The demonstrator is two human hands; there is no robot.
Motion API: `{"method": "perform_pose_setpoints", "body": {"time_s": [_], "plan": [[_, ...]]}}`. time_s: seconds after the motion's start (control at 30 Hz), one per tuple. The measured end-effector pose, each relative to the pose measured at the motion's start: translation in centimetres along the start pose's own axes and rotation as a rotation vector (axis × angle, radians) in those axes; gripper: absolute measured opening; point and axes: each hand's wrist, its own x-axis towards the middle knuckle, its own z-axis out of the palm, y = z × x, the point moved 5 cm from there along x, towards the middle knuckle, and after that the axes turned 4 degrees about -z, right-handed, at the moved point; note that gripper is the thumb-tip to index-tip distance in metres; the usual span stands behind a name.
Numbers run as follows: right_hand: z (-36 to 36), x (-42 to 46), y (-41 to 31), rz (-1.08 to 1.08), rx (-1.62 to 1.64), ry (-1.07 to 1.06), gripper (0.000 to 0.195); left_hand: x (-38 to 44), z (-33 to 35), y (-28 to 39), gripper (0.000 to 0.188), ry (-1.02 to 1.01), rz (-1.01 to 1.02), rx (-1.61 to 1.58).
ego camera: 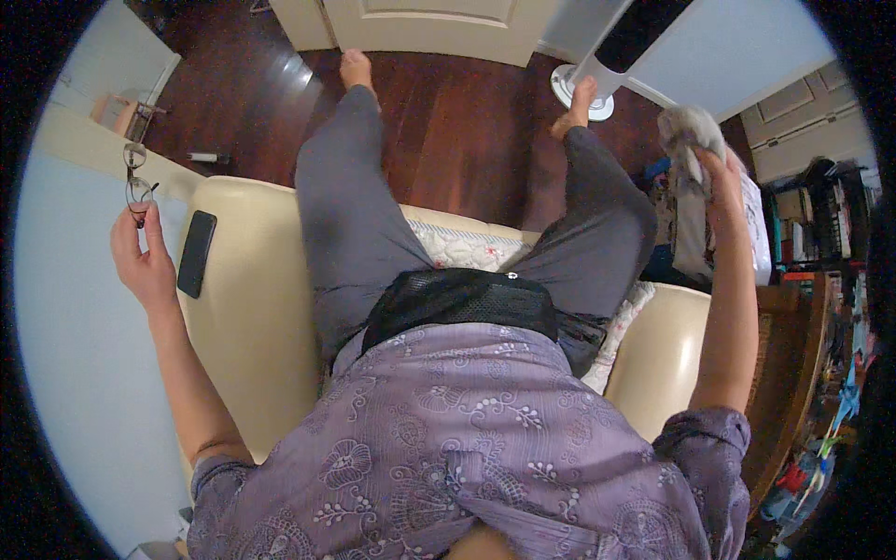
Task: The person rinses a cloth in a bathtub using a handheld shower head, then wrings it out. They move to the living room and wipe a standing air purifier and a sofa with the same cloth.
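Observation:
At the left, my left hand (145, 255) pinches a pair of thin-framed eyeglasses (140, 189) between thumb and fingers, above the left armrest. The lenses stand out beyond the fingertips. A dark smartphone (197, 254) lies on the cream armrest just right of that hand. On the far right, my right hand (724, 178) is closed on a grey and white cloth (689, 203), which is bunched at the top and hangs down beside the right armrest. Part of the fingers is hidden by the cloth.
I sit on a cream armchair (245, 315), legs apart over a dark wood floor (455, 133). Ahead are a door (448, 28) and a white round stand base (602, 105). A bookshelf (805, 269) and a wooden cabinet (784, 364) are at the right. A pale wall (77, 301) borders the left.

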Motion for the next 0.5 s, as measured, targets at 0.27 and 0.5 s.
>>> {"method": "perform_pose_setpoints", "body": {"time_s": [0.27, 0.5], "plan": [[7.1, 2.4, 4.9, 0.145, 0.390, -0.170, 0.043, -0.8, -1.7, 4.4, 0.012, -0.093, 0.045, -0.057], [3.8, 1.0, 9.3, 0.227, 0.385, -0.099, 0.042, -0.6, 3.4, 9.4, 0.011, -0.289, 0.094, -0.258]]}}
